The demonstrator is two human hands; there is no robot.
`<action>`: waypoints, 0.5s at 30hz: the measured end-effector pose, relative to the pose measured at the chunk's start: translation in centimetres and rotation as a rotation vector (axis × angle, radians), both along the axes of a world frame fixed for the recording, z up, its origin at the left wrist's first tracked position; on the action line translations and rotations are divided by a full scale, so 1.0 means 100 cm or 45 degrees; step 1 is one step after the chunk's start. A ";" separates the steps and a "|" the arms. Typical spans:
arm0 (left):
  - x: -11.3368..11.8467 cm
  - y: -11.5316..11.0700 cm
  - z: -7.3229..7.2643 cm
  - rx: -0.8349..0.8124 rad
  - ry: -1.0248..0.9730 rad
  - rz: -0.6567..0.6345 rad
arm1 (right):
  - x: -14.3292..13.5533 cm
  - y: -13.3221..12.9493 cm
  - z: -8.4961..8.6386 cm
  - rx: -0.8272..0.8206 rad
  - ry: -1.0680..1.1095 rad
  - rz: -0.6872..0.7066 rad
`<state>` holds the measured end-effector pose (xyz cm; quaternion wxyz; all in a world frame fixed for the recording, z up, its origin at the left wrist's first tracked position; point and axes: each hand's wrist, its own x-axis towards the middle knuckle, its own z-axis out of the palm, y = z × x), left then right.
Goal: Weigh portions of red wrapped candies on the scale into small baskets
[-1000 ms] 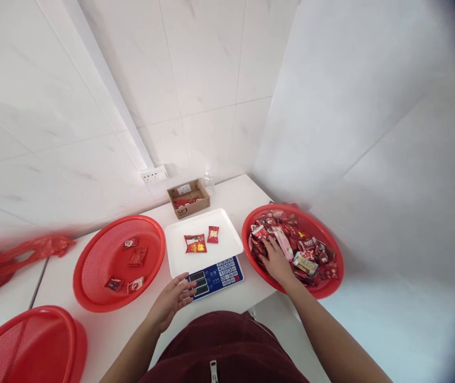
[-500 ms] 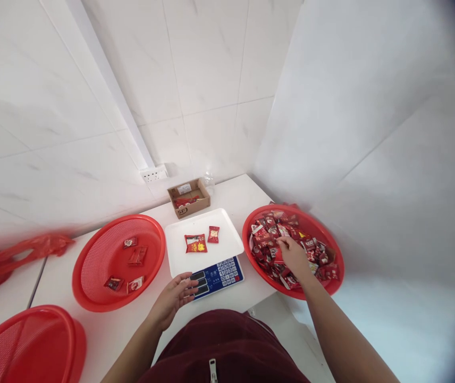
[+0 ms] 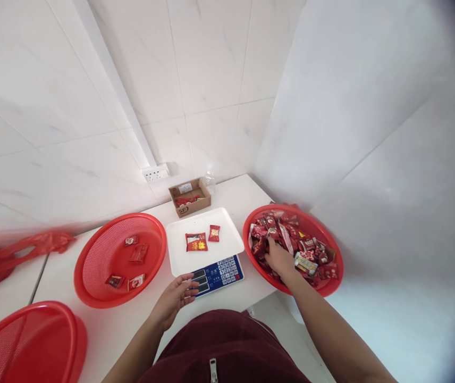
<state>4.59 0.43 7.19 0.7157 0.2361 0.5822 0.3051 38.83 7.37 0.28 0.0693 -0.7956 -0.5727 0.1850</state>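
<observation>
My right hand point(image 3: 280, 258) reaches into the red basket point(image 3: 337, 282) on the right, which is heaped with small wrapped snack packets point(image 3: 287, 236). Its fingers are curled down among the wrappers, and the fingertips are hidden. In front of the digital scale point(image 3: 215, 276), my left hand point(image 3: 174, 298) is raised with bent fingers apart and nothing in it, its fingertips overlapping the display end. On the scale's white tray point(image 3: 187, 263) lie a larger red and yellow packet point(image 3: 196, 242) and a smaller red packet point(image 3: 213, 233).
Another red basket point(image 3: 79, 279) at the left holds several packets point(image 3: 137, 254). A further red basket point(image 3: 74, 340) is at the lower left. Behind the scale stands a small cardboard box point(image 3: 191, 207) with red packets, against the tiled wall. A red plastic bag point(image 3: 24, 252) lies far left.
My right hand has moved left and slightly forward within the basket, and packets there have shifted, showing a yellow-white one. My left hand and the packets on the scale stay put.
</observation>
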 end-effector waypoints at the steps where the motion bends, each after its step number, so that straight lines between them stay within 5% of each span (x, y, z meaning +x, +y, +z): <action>1: 0.000 0.000 0.000 -0.002 -0.002 0.002 | 0.004 -0.001 0.002 0.011 0.022 -0.019; 6: -0.006 -0.003 -0.007 0.012 -0.019 0.005 | 0.029 -0.009 0.008 0.135 0.147 -0.150; 15: -0.001 -0.002 -0.009 0.017 -0.019 -0.015 | 0.041 -0.011 0.035 0.481 0.917 -0.492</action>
